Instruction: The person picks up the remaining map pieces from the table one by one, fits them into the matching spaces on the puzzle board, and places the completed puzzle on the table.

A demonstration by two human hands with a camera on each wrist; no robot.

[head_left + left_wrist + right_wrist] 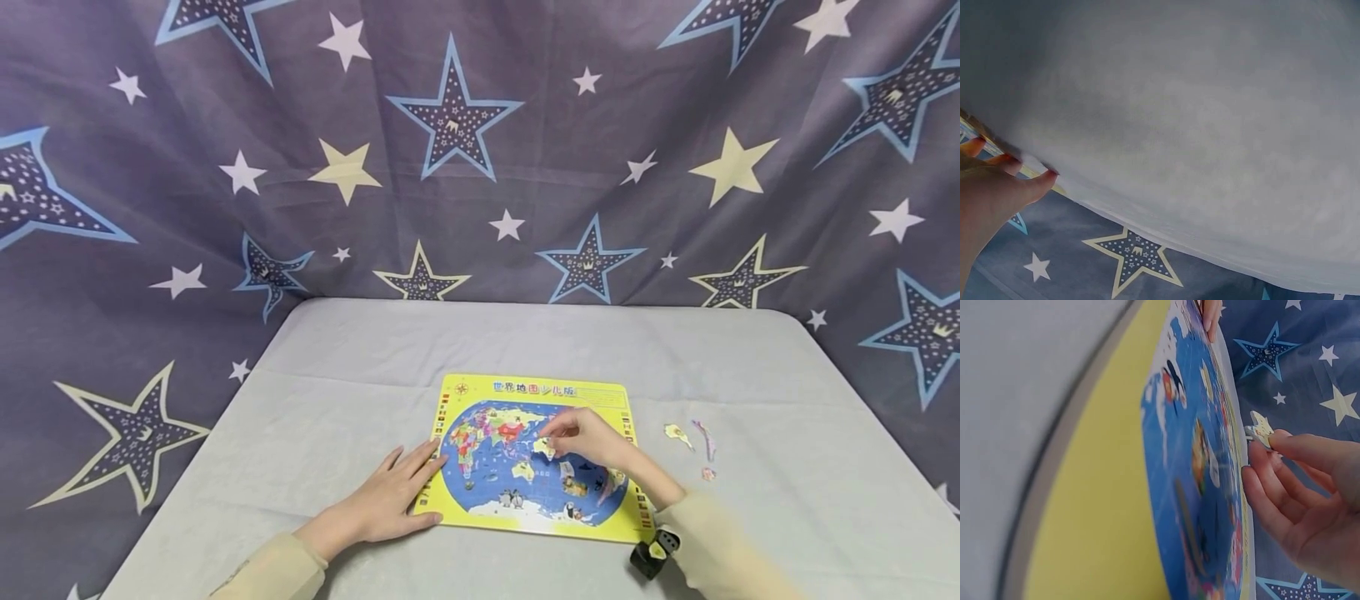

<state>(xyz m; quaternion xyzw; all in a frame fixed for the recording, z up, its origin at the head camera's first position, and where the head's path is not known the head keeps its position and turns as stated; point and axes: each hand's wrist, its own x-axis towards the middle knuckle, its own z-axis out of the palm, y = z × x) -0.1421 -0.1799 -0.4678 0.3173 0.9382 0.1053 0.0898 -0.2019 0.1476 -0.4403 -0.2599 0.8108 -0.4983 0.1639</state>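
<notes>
A world map puzzle board (517,523) with a yellow border and blue oceans lies flat on the table. My right hand (588,437) is over the upper right of the map and pinches a small pale yellow puzzle piece (1261,428) between thumb and fingers. In the right wrist view the piece is held tilted, apart from the board surface. My left hand (390,496) rests on the board's left edge, fingers spread and fairly straight. The left wrist view catches only part of that hand at the board's edge.
To the right of the board lie three loose pieces: a yellowish one (676,433), a long purple one (705,440) and a small pinkish one (708,474). A light grey cloth (360,358) covers the table. Behind it hangs a dark star-patterned curtain (540,183).
</notes>
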